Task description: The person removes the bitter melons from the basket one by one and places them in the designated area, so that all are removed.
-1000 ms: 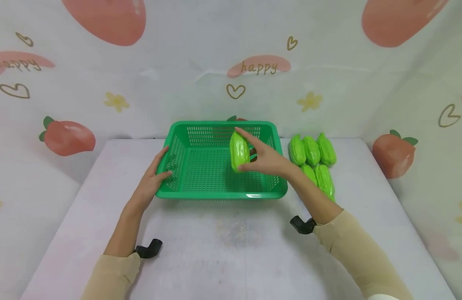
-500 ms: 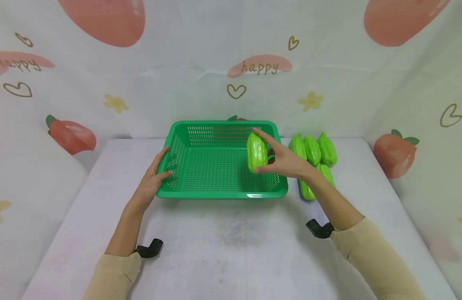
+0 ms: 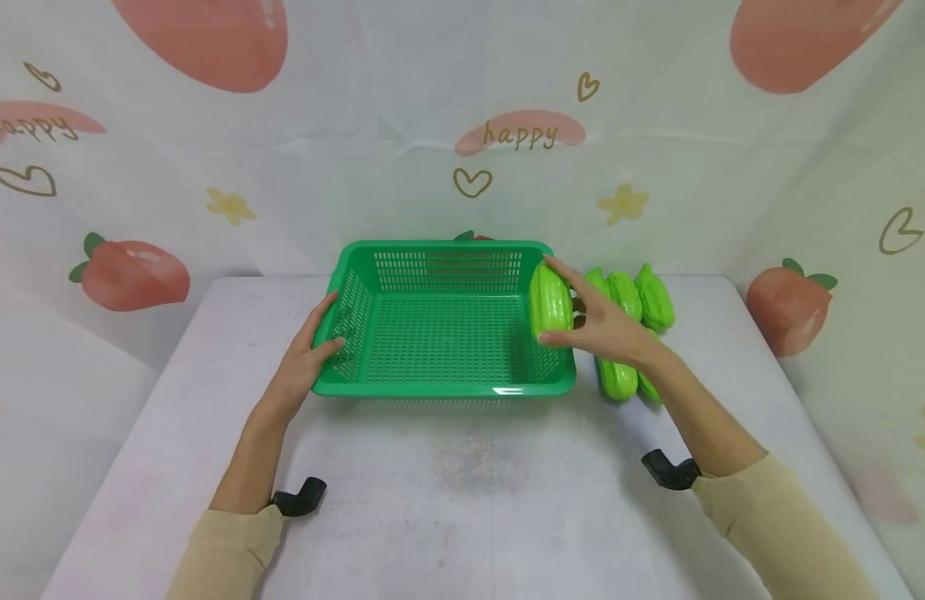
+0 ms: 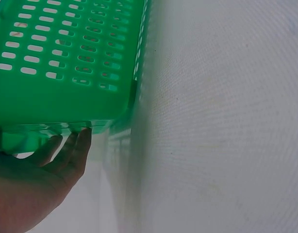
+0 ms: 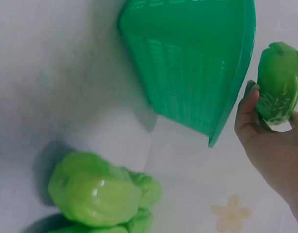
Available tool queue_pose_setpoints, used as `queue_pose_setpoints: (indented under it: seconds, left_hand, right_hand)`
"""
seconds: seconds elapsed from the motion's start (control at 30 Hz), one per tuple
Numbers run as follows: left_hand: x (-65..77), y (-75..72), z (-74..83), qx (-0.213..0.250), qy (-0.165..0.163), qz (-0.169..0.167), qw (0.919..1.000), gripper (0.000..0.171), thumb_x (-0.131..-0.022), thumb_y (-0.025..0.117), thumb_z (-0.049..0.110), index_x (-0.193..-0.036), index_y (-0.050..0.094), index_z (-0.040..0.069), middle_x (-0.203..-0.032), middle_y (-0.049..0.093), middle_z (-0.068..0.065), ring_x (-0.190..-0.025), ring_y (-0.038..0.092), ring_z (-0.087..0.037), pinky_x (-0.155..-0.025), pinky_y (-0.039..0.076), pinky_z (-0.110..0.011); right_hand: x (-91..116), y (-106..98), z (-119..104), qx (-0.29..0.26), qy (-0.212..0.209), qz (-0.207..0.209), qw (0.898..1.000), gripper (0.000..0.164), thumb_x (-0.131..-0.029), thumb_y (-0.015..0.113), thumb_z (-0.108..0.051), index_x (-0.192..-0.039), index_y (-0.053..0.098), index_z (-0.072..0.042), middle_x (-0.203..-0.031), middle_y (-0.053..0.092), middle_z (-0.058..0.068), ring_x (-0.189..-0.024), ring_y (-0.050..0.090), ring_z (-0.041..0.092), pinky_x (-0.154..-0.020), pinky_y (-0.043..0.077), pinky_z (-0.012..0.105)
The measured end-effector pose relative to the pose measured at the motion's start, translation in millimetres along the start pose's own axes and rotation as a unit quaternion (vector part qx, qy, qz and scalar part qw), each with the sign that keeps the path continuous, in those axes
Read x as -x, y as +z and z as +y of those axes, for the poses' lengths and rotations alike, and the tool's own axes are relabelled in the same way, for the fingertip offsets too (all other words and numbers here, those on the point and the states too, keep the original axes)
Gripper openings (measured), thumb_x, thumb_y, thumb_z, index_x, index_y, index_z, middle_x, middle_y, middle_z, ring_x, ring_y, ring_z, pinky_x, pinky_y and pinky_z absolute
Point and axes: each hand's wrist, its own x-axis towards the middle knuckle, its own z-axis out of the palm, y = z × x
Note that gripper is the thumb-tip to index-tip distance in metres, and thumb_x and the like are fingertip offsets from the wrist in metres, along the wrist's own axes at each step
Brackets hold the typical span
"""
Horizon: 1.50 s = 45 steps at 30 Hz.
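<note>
A rectangular green plastic basket [image 3: 440, 389] with slotted walls stands near the back of the table. My left hand [image 3: 293, 367] grips its left rim, thumb on the inner side; in the left wrist view the fingers [image 4: 81, 150] touch the outside. Between thumb and fingers, my right hand [image 3: 608, 333] holds a glossy, ridged green fruit [image 3: 550, 302] lengthwise. It appears over the right end of the basket. From the right wrist, this fruit [image 5: 279, 85] shows higher than the rim, apart from it. No fruit is visible on the basket's floor.
Several similar green fruits [image 3: 655, 298] lie in two rows on the white table [image 3: 462, 500], just right of the basket. My right hand and forearm partly cover them. A patterned cloth [image 3: 402, 125] hangs behind the table's back edge.
My right hand has carried the green fruit rightward, from over the right-centre of the basket to its right end. My left hand and the basket have stayed put.
</note>
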Motion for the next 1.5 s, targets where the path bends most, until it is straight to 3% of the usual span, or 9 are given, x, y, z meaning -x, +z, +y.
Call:
queue_pose_setpoints:
  seconds: [0.13, 0.33, 0.53, 0.77, 0.9, 1.07, 1.37, 1.5]
  left_hand:
    - [0.2, 0.5, -1.4, -0.009, 0.000, 0.004, 1.0000, 0.073, -0.102, 0.049, 0.012, -0.160, 0.012, 0.036, -0.166, 0.004, 0.000, -0.151, 0.005, -0.027, -0.116, 0.008, -0.059]
    - [0.1, 1.0, -3.9, -0.014, 0.001, 0.006, 0.9999, 0.072, -0.103, 0.048, 0.013, -0.160, 0.011, 0.037, -0.166, 0.004, 0.000, -0.150, 0.007, -0.028, -0.116, 0.009, -0.060]
    - [0.7, 1.9, -4.2, -0.009, 0.009, 0.003, 0.9999, 0.072, -0.103, 0.048, 0.014, -0.160, 0.011, 0.037, -0.166, 0.004, -0.001, -0.151, 0.005, -0.029, -0.116, 0.009, -0.061]
    - [1.9, 2.0, -3.1, -0.003, 0.008, 0.003, 1.0000, 0.073, -0.104, 0.049, 0.015, -0.160, 0.010, 0.039, -0.166, 0.003, 0.003, -0.151, 0.004, -0.026, -0.117, 0.008, -0.058]
    - [1.5, 1.8, -3.5, -0.003, 0.008, 0.003, 1.0000, 0.072, -0.104, 0.049, 0.014, -0.159, 0.010, 0.040, -0.166, 0.003, 0.003, -0.151, 0.005, -0.027, -0.116, 0.009, -0.059]
    - [1.0, 2.4, -3.3, -0.005, 0.011, 0.006, 0.9999, 0.072, -0.104, 0.049, 0.015, -0.160, 0.011, 0.039, -0.166, 0.003, 0.002, -0.151, 0.005, -0.027, -0.116, 0.009, -0.059]
    - [1.4, 2.7, -3.0, -0.016, 0.011, 0.009, 0.9998, 0.072, -0.104, 0.049, 0.015, -0.160, 0.011, 0.038, -0.166, 0.004, 0.002, -0.151, 0.006, -0.027, -0.116, 0.010, -0.060]
    - [1.9, 2.4, -2.9, -0.016, 0.011, 0.009, 0.9998, 0.072, -0.104, 0.049, 0.015, -0.160, 0.010, 0.038, -0.166, 0.004, 0.001, -0.151, 0.005, -0.028, -0.116, 0.010, -0.060]
  right_hand:
    - [8, -6, 4, 0.009, 0.009, 0.013, 1.000, 0.096, -0.087, 0.079, -0.028, -0.155, 0.015, -0.050, -0.162, 0.019, -0.001, -0.134, 0.041, 0.029, -0.103, 0.040, 0.052]
    - [20, -13, 11, 0.026, 0.025, 0.020, 0.999, 0.098, -0.087, 0.078, -0.029, -0.154, 0.010, -0.053, -0.163, 0.019, 0.003, -0.126, 0.049, 0.030, -0.096, 0.047, 0.046]
    - [34, -20, 20, 0.056, 0.034, 0.033, 0.997, 0.100, -0.088, 0.077, -0.033, -0.155, 0.005, -0.052, -0.162, 0.019, 0.006, -0.126, 0.046, 0.033, -0.099, 0.042, 0.056]
    - [48, -28, 27, 0.047, 0.041, 0.043, 0.997, 0.100, -0.089, 0.076, -0.029, -0.158, 0.006, -0.045, -0.158, 0.026, 0.011, -0.126, 0.048, 0.031, -0.100, 0.043, 0.049]
    - [55, -30, 32, 0.044, 0.044, 0.048, 0.997, 0.100, -0.089, 0.076, -0.027, -0.159, 0.006, -0.043, -0.156, 0.028, 0.016, -0.129, 0.045, 0.034, -0.102, 0.042, 0.053]
    - [62, -31, 40, 0.039, 0.043, 0.055, 0.997, 0.101, -0.089, 0.076, -0.024, -0.159, 0.006, -0.041, -0.158, 0.023, 0.017, -0.135, 0.038, 0.038, -0.104, 0.038, 0.060]
    - [80, -40, 51, 0.069, 0.093, 0.055, 0.992, 0.102, -0.091, 0.073, -0.033, -0.158, -0.004, -0.042, -0.162, 0.016, 0.022, -0.134, 0.039, 0.050, -0.101, 0.040, 0.063]
    - [85, -44, 55, 0.072, 0.092, 0.053, 0.992, 0.101, -0.093, 0.072, -0.031, -0.158, -0.005, -0.040, -0.163, 0.012, 0.020, -0.136, 0.036, 0.053, -0.102, 0.039, 0.060]
